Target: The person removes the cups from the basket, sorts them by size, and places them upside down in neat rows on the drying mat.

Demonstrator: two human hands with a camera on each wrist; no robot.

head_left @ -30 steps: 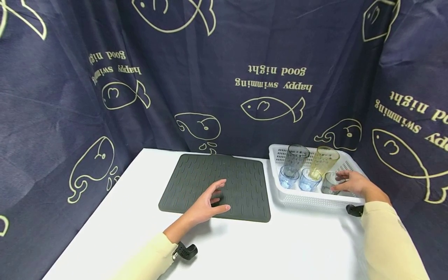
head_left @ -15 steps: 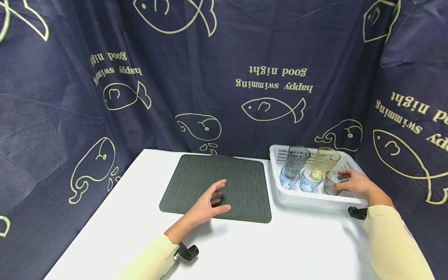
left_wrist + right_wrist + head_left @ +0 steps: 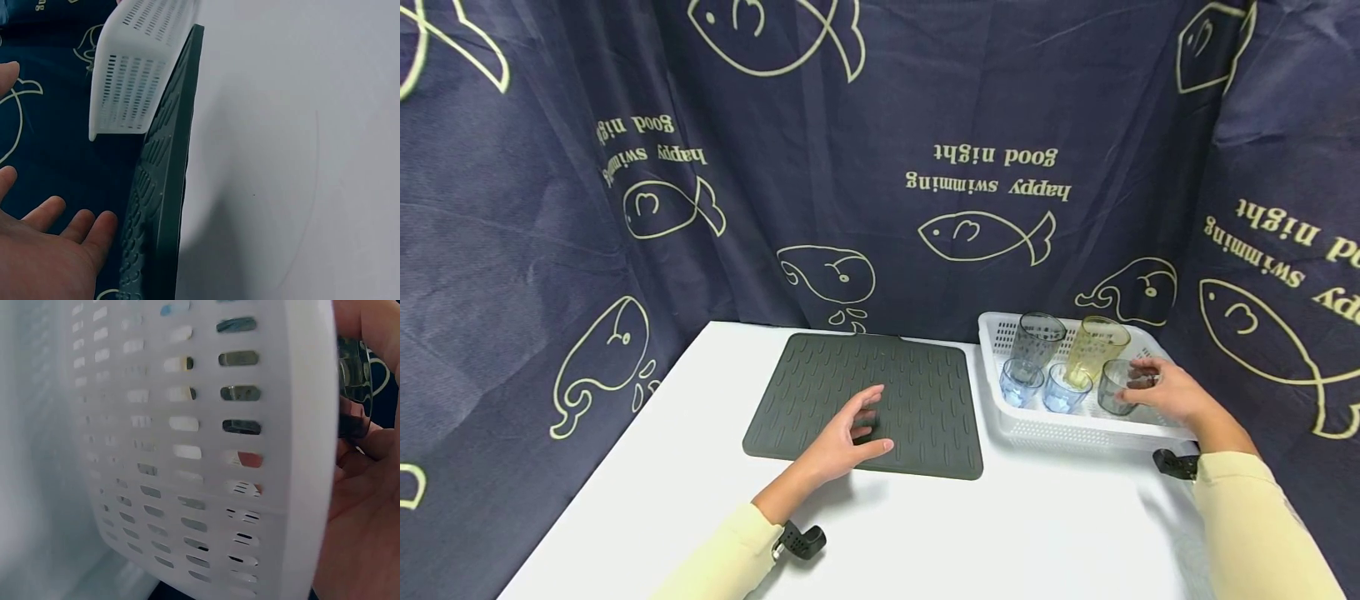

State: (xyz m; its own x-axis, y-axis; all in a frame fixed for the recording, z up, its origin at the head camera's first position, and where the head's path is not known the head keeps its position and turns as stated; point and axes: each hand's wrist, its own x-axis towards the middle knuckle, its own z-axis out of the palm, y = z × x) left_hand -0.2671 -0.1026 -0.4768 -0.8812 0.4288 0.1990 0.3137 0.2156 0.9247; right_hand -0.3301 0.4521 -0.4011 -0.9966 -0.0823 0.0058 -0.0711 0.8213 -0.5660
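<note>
Inside the white basket (image 3: 1097,433), my right hand (image 3: 1172,390) holds a small grey glass (image 3: 1116,390) by its right side, thumb in front and fingers behind. In the right wrist view the basket's wall hides much of this glass (image 3: 355,375), and the hand (image 3: 369,506) shows beyond the rim. Two small blue glasses, one at the left (image 3: 1021,385) and one in the middle (image 3: 1066,390), stand in the same front row. Behind them are a tall grey glass (image 3: 1037,340) and a tall yellow glass (image 3: 1097,346). My left hand (image 3: 842,442) hovers over the mat's front edge, fingers spread and holding nothing.
A dark ribbed mat (image 3: 880,375) lies on the white table (image 3: 985,533), left of the basket. A dark blue curtain (image 3: 850,167) with fish drawings hangs behind the table and along both sides.
My right hand has shifted slightly to the right, and the small grey glass has moved with it, away from the middle blue glass. The left hand stays nearly still.
</note>
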